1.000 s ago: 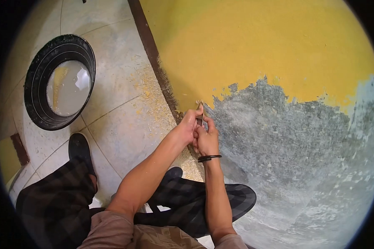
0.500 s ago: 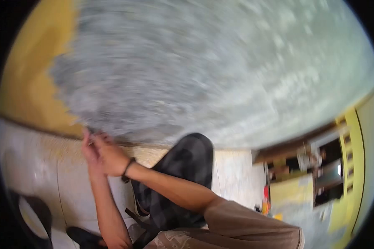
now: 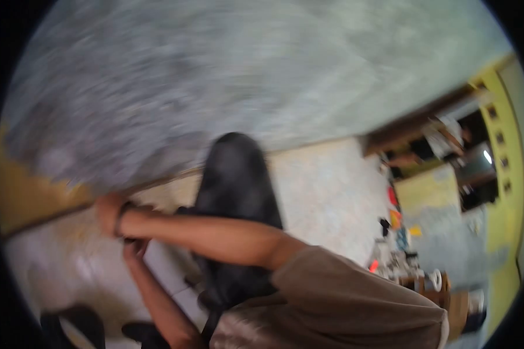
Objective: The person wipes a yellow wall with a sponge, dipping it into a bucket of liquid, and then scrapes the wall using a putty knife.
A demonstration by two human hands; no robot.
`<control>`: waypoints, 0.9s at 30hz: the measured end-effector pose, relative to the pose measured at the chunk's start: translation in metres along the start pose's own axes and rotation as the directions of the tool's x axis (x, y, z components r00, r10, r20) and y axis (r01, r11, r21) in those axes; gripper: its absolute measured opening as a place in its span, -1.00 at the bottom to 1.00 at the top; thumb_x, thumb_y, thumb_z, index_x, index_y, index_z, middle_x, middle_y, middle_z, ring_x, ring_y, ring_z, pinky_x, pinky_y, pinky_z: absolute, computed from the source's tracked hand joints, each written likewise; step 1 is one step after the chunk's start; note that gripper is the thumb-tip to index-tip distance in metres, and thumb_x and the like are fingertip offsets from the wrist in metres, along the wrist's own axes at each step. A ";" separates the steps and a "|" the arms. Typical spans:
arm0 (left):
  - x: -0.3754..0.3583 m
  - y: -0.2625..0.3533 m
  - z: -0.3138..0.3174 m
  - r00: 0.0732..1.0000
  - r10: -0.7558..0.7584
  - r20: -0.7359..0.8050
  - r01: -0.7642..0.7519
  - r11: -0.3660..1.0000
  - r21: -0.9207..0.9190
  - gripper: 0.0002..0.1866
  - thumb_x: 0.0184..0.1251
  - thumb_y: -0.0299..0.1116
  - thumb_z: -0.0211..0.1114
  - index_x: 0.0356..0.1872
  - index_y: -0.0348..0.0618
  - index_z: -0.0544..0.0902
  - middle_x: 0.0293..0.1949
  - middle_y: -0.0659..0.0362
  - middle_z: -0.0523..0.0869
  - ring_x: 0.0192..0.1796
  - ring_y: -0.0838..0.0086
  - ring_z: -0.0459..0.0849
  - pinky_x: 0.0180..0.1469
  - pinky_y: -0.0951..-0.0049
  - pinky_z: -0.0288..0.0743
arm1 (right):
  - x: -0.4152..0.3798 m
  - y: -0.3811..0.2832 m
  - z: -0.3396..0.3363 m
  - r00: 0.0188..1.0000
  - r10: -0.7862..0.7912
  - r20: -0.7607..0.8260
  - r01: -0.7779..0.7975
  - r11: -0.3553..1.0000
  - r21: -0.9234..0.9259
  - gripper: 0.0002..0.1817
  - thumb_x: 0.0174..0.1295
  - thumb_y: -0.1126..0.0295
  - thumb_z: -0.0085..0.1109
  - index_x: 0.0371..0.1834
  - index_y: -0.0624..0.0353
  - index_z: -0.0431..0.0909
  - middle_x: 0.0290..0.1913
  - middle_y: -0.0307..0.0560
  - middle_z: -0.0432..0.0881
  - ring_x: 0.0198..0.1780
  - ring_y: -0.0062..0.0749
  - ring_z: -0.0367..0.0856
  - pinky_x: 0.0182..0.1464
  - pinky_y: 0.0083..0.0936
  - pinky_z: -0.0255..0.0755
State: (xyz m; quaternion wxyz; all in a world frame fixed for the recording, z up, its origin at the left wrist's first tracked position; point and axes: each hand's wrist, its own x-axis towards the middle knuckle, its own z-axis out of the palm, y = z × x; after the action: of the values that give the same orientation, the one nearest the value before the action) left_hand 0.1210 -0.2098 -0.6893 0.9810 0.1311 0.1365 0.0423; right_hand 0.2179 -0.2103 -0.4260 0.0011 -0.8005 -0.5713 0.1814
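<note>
My right hand (image 3: 106,216) is at the foot of the wall, smeared by motion, with a black band (image 3: 122,220) round its wrist. Its fingers are blurred, so whether they grip anything cannot be made out. My left hand (image 3: 136,249) lies under and just behind the right wrist, its fingers mostly hidden by the right forearm. Before them rises a wall (image 3: 174,87) of rough grey, bare-looking surface, with yellow paint (image 3: 35,198) at its lower left edge.
My bent knee (image 3: 236,168) in dark trousers is close to the wall. Pale tiles (image 3: 326,192) cover the floor. Dark footwear (image 3: 75,326) shows at lower left. A person (image 3: 442,139) is at the far right, near a yellow-and-grey wall (image 3: 428,195) and assorted clutter (image 3: 396,256).
The view has swung, so the wall's yellow patch shrinks and more of the room shows at right. My hands were together at the wall's foot; now the right forearm crosses over the left hand.
</note>
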 end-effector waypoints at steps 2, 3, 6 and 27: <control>-0.020 0.003 0.067 0.996 -0.011 0.089 -0.029 0.896 0.442 -0.42 0.32 -0.21 0.18 0.28 -0.26 0.27 0.21 0.01 0.44 0.22 0.25 0.45 0.18 0.23 0.46 | 0.006 0.028 0.039 0.910 0.314 -0.270 -0.277 0.946 0.168 -0.76 0.00 0.34 0.02 -0.51 0.23 0.66 -0.53 0.17 0.62 -0.45 0.01 0.65 -0.41 -0.22 0.52; -0.029 0.017 0.134 1.000 -0.004 -0.027 0.017 0.863 0.506 -0.52 0.29 -0.27 0.19 0.18 -0.29 0.41 0.06 0.01 0.57 0.09 0.25 0.55 0.06 0.28 0.55 | -0.028 0.014 -0.022 0.979 0.177 -0.105 -0.169 0.983 0.076 -0.76 0.02 0.35 0.02 -0.38 0.26 0.63 -0.52 0.15 0.62 -0.42 0.04 0.65 -0.40 -0.19 0.51; -0.013 0.008 0.110 0.935 0.262 -0.237 0.188 0.201 0.961 -0.71 0.22 -0.28 0.17 -0.17 -0.31 0.57 -0.24 -0.04 0.68 -0.28 0.16 0.66 -0.27 0.37 0.56 | -0.045 0.014 -0.023 0.992 -0.009 0.127 0.006 1.000 0.018 -0.54 0.16 0.32 -0.03 0.16 0.18 0.41 0.06 0.18 0.53 0.05 0.04 0.52 0.09 -0.20 0.38; -0.012 0.026 0.171 0.009 0.995 0.102 -0.149 -0.100 0.984 -0.39 -0.06 -0.57 0.20 0.15 -0.47 0.35 0.01 -0.18 0.50 0.02 -0.04 0.50 0.07 0.20 0.43 | -0.036 0.000 -0.008 0.906 0.237 0.351 -0.422 0.573 0.702 -0.54 0.31 0.47 -0.12 0.30 0.08 0.17 -0.43 -0.23 0.45 -0.66 -0.61 0.29 -0.69 -0.61 0.13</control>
State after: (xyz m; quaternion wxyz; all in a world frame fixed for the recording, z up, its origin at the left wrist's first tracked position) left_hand 0.1561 -0.2283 -0.5201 0.3577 0.6061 0.4409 0.5571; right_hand 0.2102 -0.2421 -0.4084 0.2425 -0.7911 -0.2763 0.4890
